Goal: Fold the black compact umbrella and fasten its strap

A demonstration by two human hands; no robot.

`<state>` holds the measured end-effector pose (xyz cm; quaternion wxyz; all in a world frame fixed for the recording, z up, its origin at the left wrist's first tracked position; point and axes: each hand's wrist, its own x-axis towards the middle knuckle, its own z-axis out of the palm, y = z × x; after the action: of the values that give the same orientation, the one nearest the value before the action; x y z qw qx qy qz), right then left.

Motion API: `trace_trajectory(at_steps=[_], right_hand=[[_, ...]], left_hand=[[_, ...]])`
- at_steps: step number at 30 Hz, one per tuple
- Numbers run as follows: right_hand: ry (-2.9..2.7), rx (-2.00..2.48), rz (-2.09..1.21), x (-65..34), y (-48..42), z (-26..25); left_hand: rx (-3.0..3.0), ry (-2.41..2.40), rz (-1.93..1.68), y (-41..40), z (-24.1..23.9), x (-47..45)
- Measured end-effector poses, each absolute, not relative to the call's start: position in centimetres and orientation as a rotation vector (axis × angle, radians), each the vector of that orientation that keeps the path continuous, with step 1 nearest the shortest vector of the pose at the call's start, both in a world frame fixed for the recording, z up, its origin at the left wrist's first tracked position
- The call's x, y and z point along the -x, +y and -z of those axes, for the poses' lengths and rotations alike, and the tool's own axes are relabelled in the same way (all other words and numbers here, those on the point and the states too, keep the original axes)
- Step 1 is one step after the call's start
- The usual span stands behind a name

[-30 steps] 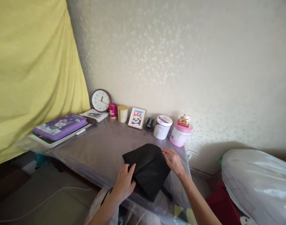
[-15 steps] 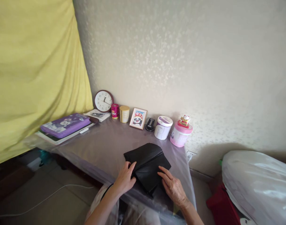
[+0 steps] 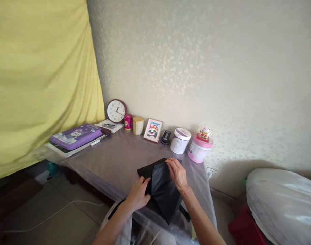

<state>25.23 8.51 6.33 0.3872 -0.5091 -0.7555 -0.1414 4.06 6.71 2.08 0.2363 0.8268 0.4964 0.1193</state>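
A folded piece of smooth black fabric (image 3: 163,190) lies at the table's near edge, one pointed corner hanging towards my lap. I cannot tell what kind of article it is. My left hand (image 3: 139,194) grips its left side between thumb and fingers. At its upper right edge, my right hand (image 3: 178,174) pinches a layer and holds it raised. A short dark strip (image 3: 184,213) shows below my right wrist, partly hidden by the arm.
On the clear-covered table (image 3: 107,161) stand a clock (image 3: 116,111), a framed panda picture (image 3: 153,130), a white tub (image 3: 180,141) and a pink tub (image 3: 200,149) with a figurine. A purple case (image 3: 77,136) lies left. A red container (image 3: 244,223) stands right on the floor.
My right hand has moved up and left from beside the fabric and has lifted a layer of it. My left hand stays on the left side. The view has shifted slightly.
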Motion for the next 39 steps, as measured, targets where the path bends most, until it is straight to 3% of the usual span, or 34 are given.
trace_trajectory(at_steps=[16, 21, 30, 39], right_hand=[[-2.223, 1.629, 0.336, -21.9, 13.7, -3.3], [-2.312, 1.674, 0.320, -21.8, 13.7, -3.5], [-2.358, 1.725, 0.280, -21.6, 14.0, -4.1], [-2.323, 1.297, 0.214, -22.8, 8.7, -3.5]], left_hand=[[-2.233, 1.344, -0.262, 7.2, -1.9, -3.5], [-2.195, 1.436, -0.401, 5.0, -2.1, -3.8], [-2.439, 1.663, -0.129, 4.0, -1.6, -5.4], [-2.400, 1.586, -0.154, 4.9, -0.6, -4.8]])
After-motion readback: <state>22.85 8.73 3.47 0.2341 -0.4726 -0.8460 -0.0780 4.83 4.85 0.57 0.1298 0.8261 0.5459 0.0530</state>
